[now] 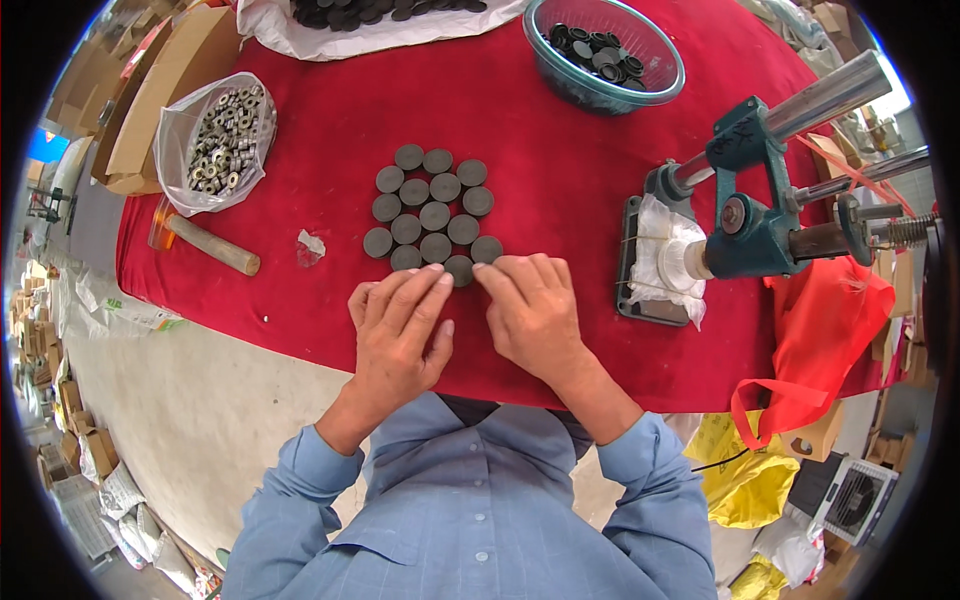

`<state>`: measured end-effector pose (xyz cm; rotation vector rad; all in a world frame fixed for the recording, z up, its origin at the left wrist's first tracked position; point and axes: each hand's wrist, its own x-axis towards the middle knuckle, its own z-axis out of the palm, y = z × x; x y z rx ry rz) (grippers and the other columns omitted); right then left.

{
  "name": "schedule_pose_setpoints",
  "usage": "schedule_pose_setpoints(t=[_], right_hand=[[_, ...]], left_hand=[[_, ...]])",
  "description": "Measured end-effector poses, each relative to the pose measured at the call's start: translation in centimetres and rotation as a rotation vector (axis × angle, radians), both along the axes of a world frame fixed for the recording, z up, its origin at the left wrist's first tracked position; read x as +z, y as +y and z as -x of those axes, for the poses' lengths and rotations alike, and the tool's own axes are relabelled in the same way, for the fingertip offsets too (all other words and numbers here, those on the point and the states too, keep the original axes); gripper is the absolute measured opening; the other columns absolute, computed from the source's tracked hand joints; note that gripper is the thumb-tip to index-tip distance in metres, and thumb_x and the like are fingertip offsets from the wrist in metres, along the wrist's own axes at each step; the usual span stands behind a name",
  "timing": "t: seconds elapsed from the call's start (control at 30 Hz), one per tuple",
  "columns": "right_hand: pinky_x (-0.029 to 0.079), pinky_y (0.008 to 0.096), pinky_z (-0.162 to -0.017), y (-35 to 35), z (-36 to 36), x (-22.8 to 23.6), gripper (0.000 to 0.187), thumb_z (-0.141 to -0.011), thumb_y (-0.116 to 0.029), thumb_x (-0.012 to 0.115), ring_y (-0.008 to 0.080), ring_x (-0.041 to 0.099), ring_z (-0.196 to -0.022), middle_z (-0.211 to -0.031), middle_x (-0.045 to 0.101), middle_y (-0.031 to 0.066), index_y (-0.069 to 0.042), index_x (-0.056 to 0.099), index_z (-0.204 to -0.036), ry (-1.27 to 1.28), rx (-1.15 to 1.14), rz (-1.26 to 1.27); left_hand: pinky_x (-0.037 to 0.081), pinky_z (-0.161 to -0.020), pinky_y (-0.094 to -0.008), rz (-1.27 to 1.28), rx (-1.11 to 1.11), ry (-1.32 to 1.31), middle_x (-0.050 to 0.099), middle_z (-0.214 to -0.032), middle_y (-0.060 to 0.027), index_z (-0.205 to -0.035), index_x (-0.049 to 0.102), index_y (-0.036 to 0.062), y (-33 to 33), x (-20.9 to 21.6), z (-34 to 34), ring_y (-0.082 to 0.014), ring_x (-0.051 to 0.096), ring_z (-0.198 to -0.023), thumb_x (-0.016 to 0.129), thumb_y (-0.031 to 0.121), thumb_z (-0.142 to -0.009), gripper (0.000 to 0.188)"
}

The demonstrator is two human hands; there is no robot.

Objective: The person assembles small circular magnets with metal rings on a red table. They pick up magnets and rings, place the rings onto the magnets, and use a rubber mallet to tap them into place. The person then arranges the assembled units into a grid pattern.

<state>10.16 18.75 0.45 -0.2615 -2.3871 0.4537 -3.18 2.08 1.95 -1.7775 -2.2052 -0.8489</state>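
Nearest the lower edge, two forearms in blue sleeves reach up onto a worktop [300,300] draped in red cloth. Both hands lie palm down with the fingers stretched forward and loose, neither one closed around anything. The left hand [398,318] touches the near edge of a cluster of dark grey discs [432,215] with its fingertips, and the right hand [532,305] does the same from the other side, its forefinger tip meeting the nearest disc [460,269], which sits between the two hands. The cluster lies just beyond the fingertips, straight ahead of the person, the discs flat and touching in staggered rows; its longer run goes away from the person, tilting slightly rightward. Both hands are about equally close to it. Left of the discs a small crumpled scrap [311,245] lies apart, and farther left a mallet with a wooden handle [205,240] rests at a slant near the worktop's edge. Right of the hands stands a teal hand press [752,215] with steel bars, white cloth bunched under its head. Farther back on the left, a clear plastic bag [215,140] lies open, filled with small metal ring-shaped parts. At the far right a teal mesh basket [605,50] holds dark ring-shaped pieces, and at the far edge a white bag [380,25] holds more dark discs.
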Motion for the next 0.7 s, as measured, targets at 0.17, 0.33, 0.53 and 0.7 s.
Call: schedule_pose_setpoints(t=[0.17, 0.33, 0.53, 0.7], right_hand=[[0.048, 0.0429, -0.081, 0.5, 0.0, -0.3, 0.045, -0.072, 0.005, 0.072, 0.0281, 0.064, -0.09, -0.105, 0.067, 0.0087, -0.005, 0.071, -0.116, 0.046, -0.068, 0.088], [0.048, 0.0428, -0.082, 0.7, 0.1, -0.4, 0.045, -0.073, 0.008, 0.071, 0.0282, 0.064, -0.091, -0.104, 0.068, 0.0088, -0.005, 0.071, -0.116, 0.079, -0.076, 0.157], [0.048, 0.0429, -0.082, 0.7, 0.0, -0.3, 0.043, -0.075, 0.009, 0.071, 0.0287, 0.065, -0.091, -0.102, 0.068, 0.0093, -0.004, 0.071, -0.115, 0.071, -0.066, 0.206], [0.048, 0.0429, -0.082, 0.7, 0.0, -0.5, 0.042, -0.075, 0.009, 0.07, 0.0289, 0.065, -0.092, -0.102, 0.068, 0.0095, -0.004, 0.071, -0.114, 0.064, -0.066, 0.222]], left_hand=[[0.042, -0.108, -0.0446, -0.026, 0.117, -0.005, 0.067, -0.137, -0.0107, -0.135, 0.07, 0.0029, -0.9, 0.5, 2.1, -0.0308, 0.06, -0.127, 0.077, 0.004, -0.081, 0.055], [0.042, -0.109, -0.0446, -0.075, 0.189, 0.015, 0.068, -0.133, -0.0111, -0.136, 0.071, 0.0041, -2.0, 0.3, 3.7, -0.0317, 0.06, -0.124, 0.075, 0.004, -0.086, 0.05], [0.041, -0.11, -0.0439, 0.014, 0.234, 0.06, 0.068, -0.138, -0.0089, -0.137, 0.071, 0.0045, -1.5, 0.2, 4.7, -0.0296, 0.06, -0.125, 0.075, 0.007, -0.088, 0.049], [0.04, -0.111, -0.044, 0.087, 0.244, 0.054, 0.068, -0.141, -0.0071, -0.139, 0.071, 0.0053, -1.9, -0.6, 4.2, -0.0274, 0.061, -0.126, 0.076, 0.008, -0.089, 0.051]])
